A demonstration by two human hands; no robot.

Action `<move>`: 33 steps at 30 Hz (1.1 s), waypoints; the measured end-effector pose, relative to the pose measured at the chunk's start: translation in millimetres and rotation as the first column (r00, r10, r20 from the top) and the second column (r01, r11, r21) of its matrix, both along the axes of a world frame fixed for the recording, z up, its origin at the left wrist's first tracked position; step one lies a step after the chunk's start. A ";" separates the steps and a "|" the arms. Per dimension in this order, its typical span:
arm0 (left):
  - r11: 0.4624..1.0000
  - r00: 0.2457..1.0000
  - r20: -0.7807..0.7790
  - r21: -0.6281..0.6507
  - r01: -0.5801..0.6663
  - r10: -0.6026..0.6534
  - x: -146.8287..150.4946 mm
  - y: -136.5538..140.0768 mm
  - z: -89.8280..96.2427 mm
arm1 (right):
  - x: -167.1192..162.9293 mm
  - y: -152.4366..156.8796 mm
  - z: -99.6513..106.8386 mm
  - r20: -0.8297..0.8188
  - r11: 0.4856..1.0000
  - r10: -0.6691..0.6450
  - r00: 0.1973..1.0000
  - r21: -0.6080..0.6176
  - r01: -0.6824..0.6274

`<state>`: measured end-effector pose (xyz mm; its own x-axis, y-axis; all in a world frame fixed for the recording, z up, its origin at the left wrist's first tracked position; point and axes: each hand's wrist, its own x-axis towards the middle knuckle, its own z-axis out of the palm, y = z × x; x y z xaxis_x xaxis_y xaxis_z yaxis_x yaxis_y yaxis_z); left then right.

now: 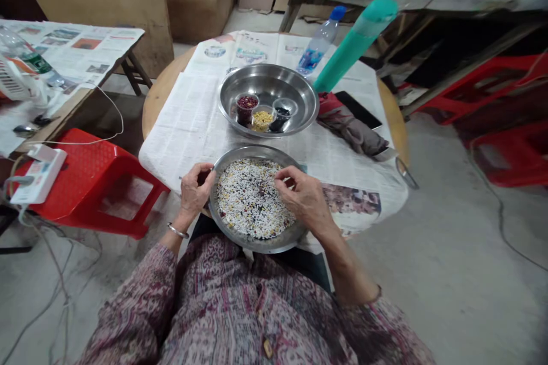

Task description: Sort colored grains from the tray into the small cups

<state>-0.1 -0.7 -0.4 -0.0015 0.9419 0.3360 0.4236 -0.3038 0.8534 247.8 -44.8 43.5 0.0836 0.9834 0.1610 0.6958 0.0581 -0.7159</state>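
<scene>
A round steel plate [259, 152] sits at the table's near edge, over my lap. White grains mixed with black, yellow and dark red ones [252, 199] are spread across it. At the plate's left rim is my left hand [197, 188], thumb and index finger closed on the edge. My right hand [303, 194] is over the right part of the grains, thumb and fingertips pinched together; whatever lies between them is too small to see. Beyond the plate, a steel basin [295, 88] holds small clear cups of red beans [247, 104], yellow grains [262, 120] and black beans [281, 117].
Newspaper [180, 108] covers the round table. A bottle with a blue cap [319, 43], a tall green container [355, 45], a crumpled cloth [353, 128] and a black phone [357, 108] stand or lie behind and right. A red stool [94, 182] with a power strip [39, 175] is left.
</scene>
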 end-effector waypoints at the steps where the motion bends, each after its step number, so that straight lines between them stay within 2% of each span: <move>1: 1.000 1.000 0.001 0.000 0.000 0.000 -0.1 0.0 0.0 | 2.1 -0.2 0.4 -0.048 1.000 -0.003 0.999 -0.011 0.002; 5: 1.000 1.000 0.012 0.000 0.005 -0.005 -0.2 0.3 0.0 | 4.1 -1.9 -3.0 -0.082 0.996 0.080 0.993 -0.018 -0.082; 8: 1.000 1.000 0.011 0.008 0.010 -0.010 -0.2 0.8 0.0 | 1.8 -3.2 -9.2 0.040 0.989 0.150 0.988 0.001 -0.150; 13: 1.000 1.000 -0.003 0.021 0.010 -0.010 -0.1 1.1 0.9 | 0.1 -5.8 -14.5 0.236 0.984 0.171 0.957 0.003 -0.176; 20: 1.000 1.000 -0.002 0.010 -0.001 0.001 -0.2 1.3 0.1 | 2.2 -14.0 -2.1 0.176 0.971 0.240 0.955 -0.031 -0.239; 26: 1.000 1.000 0.006 0.002 -0.003 0.003 0.0 1.2 -0.6 | 3.1 -8.5 -2.3 0.209 0.983 0.183 0.961 -0.069 -0.172; 33: 1.000 1.000 0.003 -0.005 -0.002 0.002 0.3 0.6 1.3 | -7.3 -3.6 -4.8 0.400 0.978 0.150 0.904 -0.193 -0.077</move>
